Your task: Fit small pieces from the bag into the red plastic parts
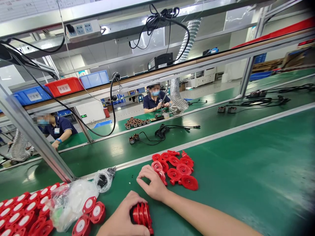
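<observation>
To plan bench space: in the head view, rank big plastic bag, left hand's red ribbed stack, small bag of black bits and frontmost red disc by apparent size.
Big plastic bag
Red ribbed stack, small bag: too alike to rank; left hand partly hides the stack
Frontmost red disc

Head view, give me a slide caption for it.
Left hand grips a ribbed red item at a green bench; right hand near red discs.

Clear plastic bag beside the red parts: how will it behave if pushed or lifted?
The clear plastic bag is probably floppy, given its wrinkled film. It may be light for its size, since the film looks thin, though its contents are unclear. Pushed, it could nudge the white-centred red parts beside it.
</observation>
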Motion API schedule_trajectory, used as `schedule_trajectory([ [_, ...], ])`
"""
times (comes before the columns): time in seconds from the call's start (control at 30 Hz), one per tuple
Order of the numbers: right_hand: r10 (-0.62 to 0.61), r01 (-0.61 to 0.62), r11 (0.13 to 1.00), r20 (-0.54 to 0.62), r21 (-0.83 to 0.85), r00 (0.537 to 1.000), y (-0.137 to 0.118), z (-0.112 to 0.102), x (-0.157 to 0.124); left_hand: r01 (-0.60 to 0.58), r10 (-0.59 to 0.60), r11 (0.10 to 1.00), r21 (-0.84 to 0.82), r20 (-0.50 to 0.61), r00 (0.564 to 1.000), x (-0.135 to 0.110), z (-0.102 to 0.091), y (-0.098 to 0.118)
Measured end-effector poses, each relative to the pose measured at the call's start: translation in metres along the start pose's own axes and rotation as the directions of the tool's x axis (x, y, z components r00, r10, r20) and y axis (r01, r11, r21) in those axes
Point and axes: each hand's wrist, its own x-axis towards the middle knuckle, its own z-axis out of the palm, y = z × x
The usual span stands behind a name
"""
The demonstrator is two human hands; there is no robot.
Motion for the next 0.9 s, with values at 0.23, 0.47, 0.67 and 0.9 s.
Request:
schedule_trajectory([
  [0.23,-0.041,0.041,0.999,0.008,0.021,0.999,-0.011,-0.003,-0.001,0.014,-0.119,0.961,-0.275,-0.37,0.921,0.009,-0.008,-0.017],
  [0.47,-0.081,0.078,0.996,0.083,0.034,0.993,-0.01,0.003,-0.005,-0.079,-0.092,0.928,-0.365,-0.429,0.899,0.011,-0.013,-0.023],
  [0.67,-0.086,0.084,0.996,0.106,0.021,0.991,-0.006,0.005,-0.005,-0.079,-0.084,0.929,-0.362,-0.415,0.906,0.01,-0.01,-0.02],
  [0.9,-0.122,0.124,0.992,0.132,-0.006,0.984,-0.005,0.005,-0.006,-0.069,-0.069,0.959,-0.274,-0.462,0.884,0.011,-0.008,-0.02],
])
